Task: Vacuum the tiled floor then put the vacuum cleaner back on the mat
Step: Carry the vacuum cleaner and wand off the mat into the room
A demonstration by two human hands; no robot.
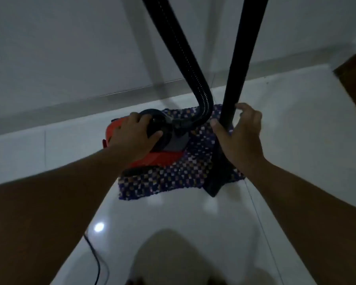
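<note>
Seen from the head camera, a red and black vacuum cleaner [152, 149] is set on a checkered mat [173, 177] laid on the white tiled floor [193, 223] near the wall [70, 48]. Its black top is grasped by the left hand [134, 136], fingers curled over it. The upright black wand [238, 75] is held by the right hand [240, 136], thumb and fingers wrapped around it. The ribbed hose [185, 64] is curved up from the body. A dark cord [95, 258] is trailed across the tiles.
</note>
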